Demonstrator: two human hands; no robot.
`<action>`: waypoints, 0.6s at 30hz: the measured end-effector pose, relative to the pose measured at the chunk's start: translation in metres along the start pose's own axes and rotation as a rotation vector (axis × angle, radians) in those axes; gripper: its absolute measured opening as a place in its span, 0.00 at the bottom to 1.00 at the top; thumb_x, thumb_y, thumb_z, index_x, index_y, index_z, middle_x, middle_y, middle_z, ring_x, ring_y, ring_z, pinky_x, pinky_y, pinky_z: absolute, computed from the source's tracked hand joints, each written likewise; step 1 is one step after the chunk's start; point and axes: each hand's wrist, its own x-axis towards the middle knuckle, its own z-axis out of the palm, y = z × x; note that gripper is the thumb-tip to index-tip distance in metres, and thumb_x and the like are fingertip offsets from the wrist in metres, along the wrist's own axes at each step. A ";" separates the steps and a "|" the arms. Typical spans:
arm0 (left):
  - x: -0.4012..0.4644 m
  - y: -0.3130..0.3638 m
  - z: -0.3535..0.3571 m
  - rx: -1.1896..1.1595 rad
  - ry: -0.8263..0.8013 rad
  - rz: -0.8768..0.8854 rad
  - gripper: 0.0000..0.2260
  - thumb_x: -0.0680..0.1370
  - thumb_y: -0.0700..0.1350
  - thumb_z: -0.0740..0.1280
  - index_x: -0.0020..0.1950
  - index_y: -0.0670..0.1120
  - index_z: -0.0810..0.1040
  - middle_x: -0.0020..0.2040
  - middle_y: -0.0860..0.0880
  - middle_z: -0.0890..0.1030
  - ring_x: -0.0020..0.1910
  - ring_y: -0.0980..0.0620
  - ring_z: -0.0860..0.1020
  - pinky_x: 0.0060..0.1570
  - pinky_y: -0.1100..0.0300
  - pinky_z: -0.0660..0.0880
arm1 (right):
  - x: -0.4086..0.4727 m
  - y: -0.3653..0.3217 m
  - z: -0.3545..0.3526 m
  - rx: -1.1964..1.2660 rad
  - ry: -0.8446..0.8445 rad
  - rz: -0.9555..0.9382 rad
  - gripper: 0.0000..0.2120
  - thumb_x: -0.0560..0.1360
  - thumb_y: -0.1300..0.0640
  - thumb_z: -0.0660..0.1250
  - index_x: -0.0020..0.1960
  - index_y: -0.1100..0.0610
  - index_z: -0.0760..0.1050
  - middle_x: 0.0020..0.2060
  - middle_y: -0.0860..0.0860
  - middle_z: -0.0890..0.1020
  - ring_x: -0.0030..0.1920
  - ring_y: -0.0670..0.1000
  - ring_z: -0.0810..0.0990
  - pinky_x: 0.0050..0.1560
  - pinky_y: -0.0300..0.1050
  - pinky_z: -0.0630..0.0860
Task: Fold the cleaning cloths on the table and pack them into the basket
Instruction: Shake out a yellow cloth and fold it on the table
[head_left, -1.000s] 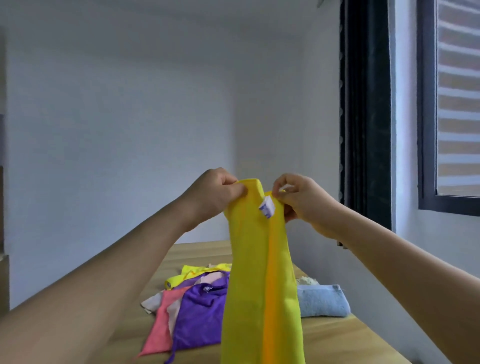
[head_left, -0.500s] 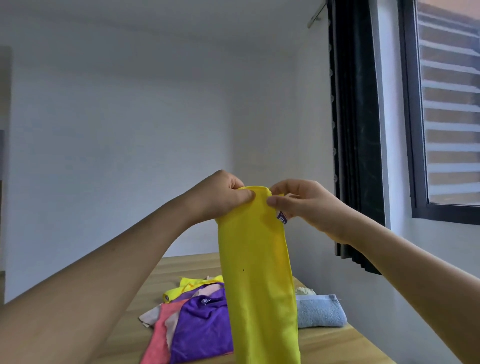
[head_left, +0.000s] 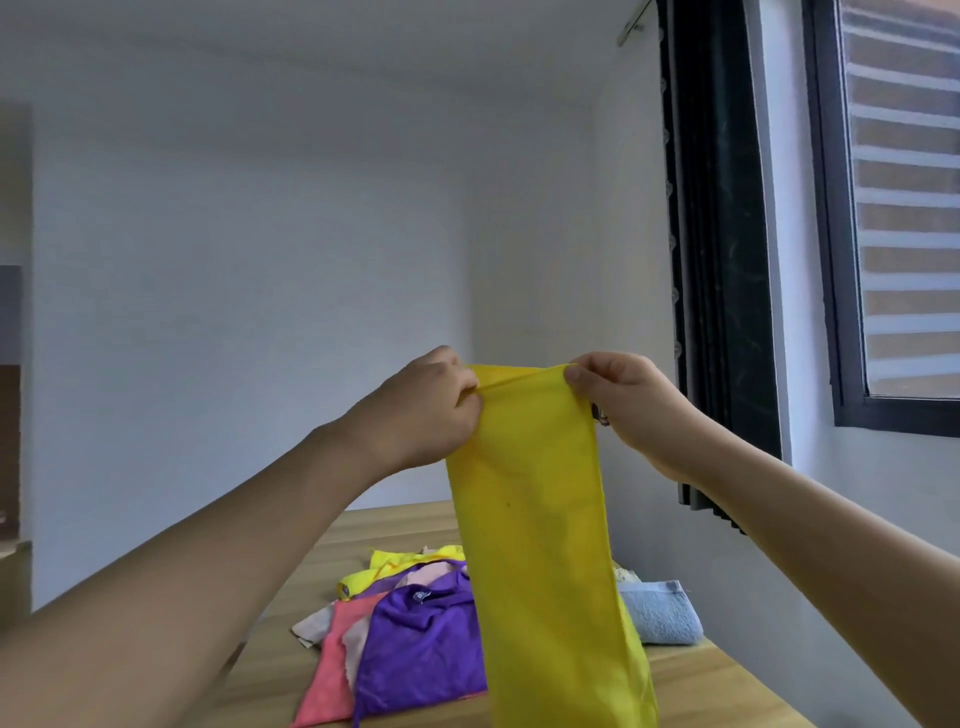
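Since a second ago my hands are spreading apart along the top edge of the yellow cloth (head_left: 540, 519), so the narrow, bunched strip is opening into a wider, flatter band, and its small label is now tucking behind my right hand (head_left: 623, 410). My left hand (head_left: 426, 410) is pinching the left top corner with curled fingers, and my right hand is pinching the right top corner the same way; both are gripping the cloth, neither is hanging loose

I am holding the cloth up in the air above the bench (head_left: 415, 525), in front of the pile of purple, pink and yellow cloths (head_left: 410, 634), with a folded blue towel (head_left: 660, 613) lying just beside the pile on the right. I cannot see the basket from here

Judging by the way it is draping, this cloth is feeling light, thin and limp, with no stiffness of its own, so it is following whatever my fingers are doing. The corners are seeming the best places to hold, since a grip in the middle would probably let it crumple

Its long axis is running straight down from my hands toward the bench, its top edge lying level between them, its broad face turning toward me
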 end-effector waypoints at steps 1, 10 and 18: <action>-0.001 0.000 0.003 0.026 0.065 0.033 0.12 0.80 0.45 0.57 0.47 0.42 0.78 0.53 0.49 0.72 0.51 0.51 0.72 0.52 0.54 0.73 | 0.001 0.002 0.000 -0.026 0.020 -0.014 0.11 0.80 0.58 0.60 0.44 0.61 0.78 0.29 0.46 0.73 0.27 0.40 0.70 0.31 0.33 0.69; 0.000 0.015 0.013 0.279 0.218 -0.050 0.02 0.75 0.37 0.58 0.45 0.43 0.68 0.53 0.45 0.67 0.45 0.47 0.68 0.38 0.56 0.67 | 0.000 0.017 0.007 -0.375 0.157 -0.203 0.09 0.79 0.60 0.61 0.53 0.53 0.80 0.37 0.43 0.80 0.37 0.40 0.76 0.36 0.29 0.69; 0.010 -0.017 0.065 0.414 0.415 0.067 0.06 0.67 0.36 0.65 0.39 0.45 0.71 0.52 0.43 0.70 0.47 0.40 0.69 0.40 0.51 0.69 | 0.011 0.055 0.022 -0.497 0.122 -0.040 0.07 0.79 0.59 0.58 0.47 0.54 0.75 0.34 0.45 0.77 0.34 0.47 0.77 0.32 0.39 0.70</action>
